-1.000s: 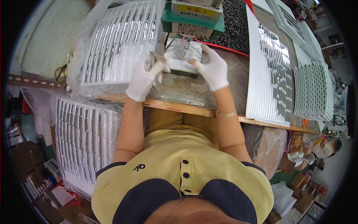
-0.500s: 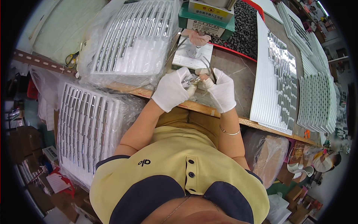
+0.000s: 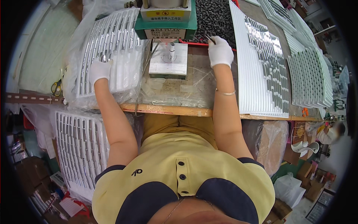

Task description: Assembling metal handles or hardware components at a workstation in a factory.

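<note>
Head view: left hand (image 3: pixel 100 71) at tubes (image 3: pixel 113 35), upper left, can't tell its grip; right hand (image 3: pixel 221 53) pinches tool (image 3: pixel 210 39) by black parts (image 3: pixel 218 22), upper centre.

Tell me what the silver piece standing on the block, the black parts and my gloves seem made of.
Silver piece: probably polished or chromed metal, given bright reflections. Black parts: likely plastic or rubber, dark and dull. Gloves: apparently white fabric, matte, soft-looking.

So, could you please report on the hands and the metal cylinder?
Left hand at white tray; right hand gripping slim tool; metal cylinder upright on block, both hands off.
</note>
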`<state>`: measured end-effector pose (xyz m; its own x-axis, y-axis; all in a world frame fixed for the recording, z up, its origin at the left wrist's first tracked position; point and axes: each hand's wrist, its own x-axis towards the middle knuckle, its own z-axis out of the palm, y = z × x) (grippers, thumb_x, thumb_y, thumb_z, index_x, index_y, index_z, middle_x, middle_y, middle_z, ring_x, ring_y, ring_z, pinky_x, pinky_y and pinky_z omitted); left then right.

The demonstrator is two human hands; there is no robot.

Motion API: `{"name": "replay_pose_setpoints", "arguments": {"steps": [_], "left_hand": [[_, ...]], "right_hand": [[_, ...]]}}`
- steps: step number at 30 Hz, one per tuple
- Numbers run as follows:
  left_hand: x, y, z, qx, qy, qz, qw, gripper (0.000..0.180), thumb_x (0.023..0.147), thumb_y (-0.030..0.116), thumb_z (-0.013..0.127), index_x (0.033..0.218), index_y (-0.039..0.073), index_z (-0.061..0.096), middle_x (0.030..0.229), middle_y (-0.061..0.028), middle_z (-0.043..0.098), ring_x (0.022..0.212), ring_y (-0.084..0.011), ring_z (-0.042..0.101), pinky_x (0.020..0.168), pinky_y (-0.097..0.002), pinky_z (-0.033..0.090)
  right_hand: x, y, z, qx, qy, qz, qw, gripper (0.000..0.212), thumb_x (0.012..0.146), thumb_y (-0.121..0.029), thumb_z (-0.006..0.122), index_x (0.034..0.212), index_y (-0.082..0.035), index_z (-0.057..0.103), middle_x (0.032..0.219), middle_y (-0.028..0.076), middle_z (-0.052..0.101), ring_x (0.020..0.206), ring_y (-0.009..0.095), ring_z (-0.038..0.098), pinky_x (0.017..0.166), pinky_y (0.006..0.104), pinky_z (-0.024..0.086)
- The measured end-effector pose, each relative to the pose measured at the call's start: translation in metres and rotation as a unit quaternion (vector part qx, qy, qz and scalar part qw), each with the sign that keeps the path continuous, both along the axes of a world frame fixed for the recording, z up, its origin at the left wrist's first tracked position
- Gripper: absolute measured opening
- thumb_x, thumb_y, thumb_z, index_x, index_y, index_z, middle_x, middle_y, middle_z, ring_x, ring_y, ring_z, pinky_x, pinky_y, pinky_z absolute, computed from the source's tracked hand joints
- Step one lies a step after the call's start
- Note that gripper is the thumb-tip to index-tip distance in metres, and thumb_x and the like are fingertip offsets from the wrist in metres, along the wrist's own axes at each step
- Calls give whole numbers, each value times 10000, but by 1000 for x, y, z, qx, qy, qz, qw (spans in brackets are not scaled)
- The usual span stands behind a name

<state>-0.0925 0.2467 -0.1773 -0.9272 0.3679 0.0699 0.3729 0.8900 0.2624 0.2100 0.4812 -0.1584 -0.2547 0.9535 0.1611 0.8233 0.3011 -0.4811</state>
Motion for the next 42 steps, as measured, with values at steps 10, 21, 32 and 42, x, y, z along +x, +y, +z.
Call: {"name": "replay_pose_setpoints", "arguments": {"steps": [10, 21, 32, 42], "left_hand": [[50, -2, 5, 446, -206, -66, 868, 297, 738, 217, 697, 966, 43, 622, 818, -54, 644, 712, -150, 601, 681, -279, 478], [166, 26, 27, 418, -321, -209, 824, 234, 725, 101, 762, 897, 10, 632, 803, -17, 653, 710, -55, 573, 651, -208, 463], [211, 48, 11, 394, -252, -336, 818, 238, 714, 96, 762, 895, 16, 631, 811, -41, 660, 703, -74, 576, 657, -231, 470], [220, 47, 4, 374, -371, -271, 806, 282, 704, 85, 764, 945, 32, 627, 826, 2, 622, 715, -64, 539, 660, -215, 437]], "right_hand": [[-44, 51, -26, -51, -43, -2, 998, 256, 870, -339, 541, 1028, -191, 679, 1035, 121, 655, 961, 319, 623, 805, 420, 494], [29, -75, 40, -85, 268, 190, 941, 144, 784, -82, 621, 904, -57, 699, 826, 95, 654, 743, 218, 614, 703, 297, 481], [70, -98, 69, 98, -37, 302, 948, 152, 799, -183, 611, 894, -80, 669, 764, 86, 609, 738, 287, 596, 656, 366, 479], [181, 23, 57, -23, -86, -177, 980, 299, 861, -297, 555, 1056, -94, 655, 1070, 143, 647, 966, 301, 629, 839, 403, 485]]}}
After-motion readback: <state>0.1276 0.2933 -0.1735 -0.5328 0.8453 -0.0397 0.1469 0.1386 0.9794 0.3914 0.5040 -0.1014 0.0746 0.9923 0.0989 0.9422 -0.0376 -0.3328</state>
